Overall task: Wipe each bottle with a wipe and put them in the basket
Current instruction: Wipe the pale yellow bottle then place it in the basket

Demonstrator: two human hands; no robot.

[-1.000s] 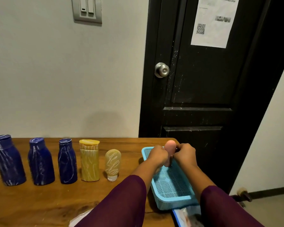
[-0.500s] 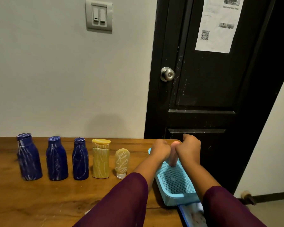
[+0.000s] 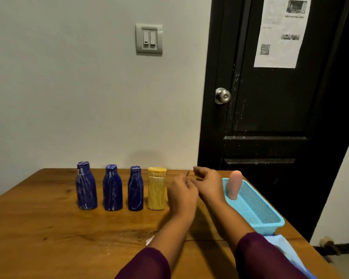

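The pink bottle [image 3: 234,185] is standing upright in the blue basket [image 3: 258,216], just right of the right grip [image 3: 208,184]. It and the left grip [image 3: 182,191] are hovering loosely curled, holding nothing, probably to take next the yellow bottle [image 3: 157,190] just beside the left grip.

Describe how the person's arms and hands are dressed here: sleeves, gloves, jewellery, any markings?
The left hand and right hand are bare: no gloves, and no ring, watch or bracelet shows. The left sleeve and right sleeve are the same plain dark maroon fabric, without print or markings. They end partway along the forearms, leaving the wrists uncovered.
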